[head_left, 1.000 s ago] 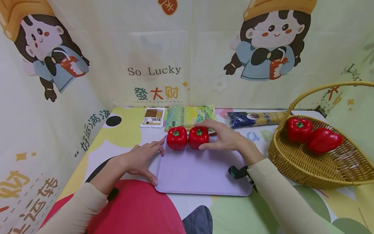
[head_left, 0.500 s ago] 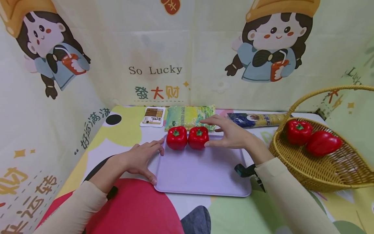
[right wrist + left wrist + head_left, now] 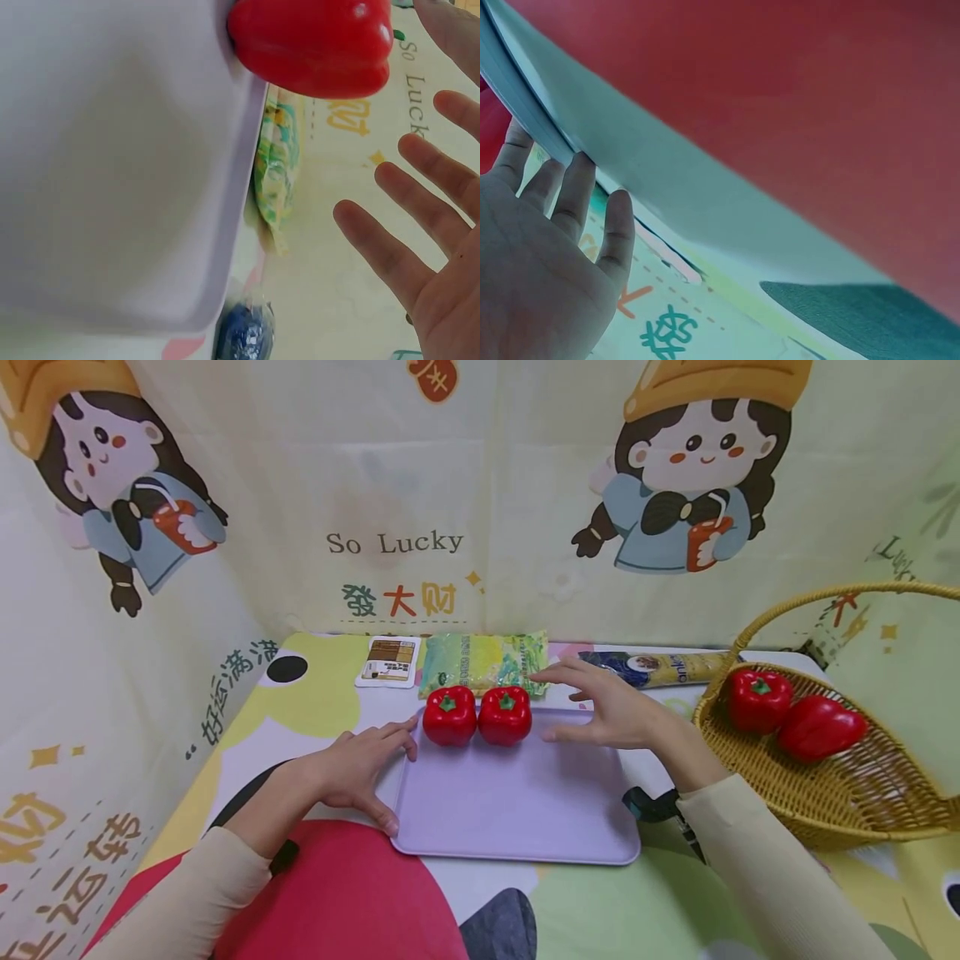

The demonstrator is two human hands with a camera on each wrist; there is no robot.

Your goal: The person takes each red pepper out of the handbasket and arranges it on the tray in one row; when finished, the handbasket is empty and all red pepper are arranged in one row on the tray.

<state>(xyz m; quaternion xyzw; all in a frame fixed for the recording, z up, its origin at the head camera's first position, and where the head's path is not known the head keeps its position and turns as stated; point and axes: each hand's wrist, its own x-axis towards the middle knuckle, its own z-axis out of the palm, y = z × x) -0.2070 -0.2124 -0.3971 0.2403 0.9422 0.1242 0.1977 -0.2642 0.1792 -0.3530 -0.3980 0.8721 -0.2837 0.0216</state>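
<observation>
Two red peppers (image 3: 449, 717) sit near tray (image 3: 517, 802) far-left corner; left hand (image 3: 360, 770), unclenched, touches left edge; right hand (image 3: 611, 710) hovers, spread.

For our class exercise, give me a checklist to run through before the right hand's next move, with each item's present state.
1. Left hand at the left edge of the tray: ok.
2. Right hand free of any pepper: ok, fingers apart, nothing held.
3. Left pepper and right pepper upright: ok, stems up.
4. Those two touching each other: cannot tell.
5. Right hand at the basket: not ok, it is above the tray.
</observation>
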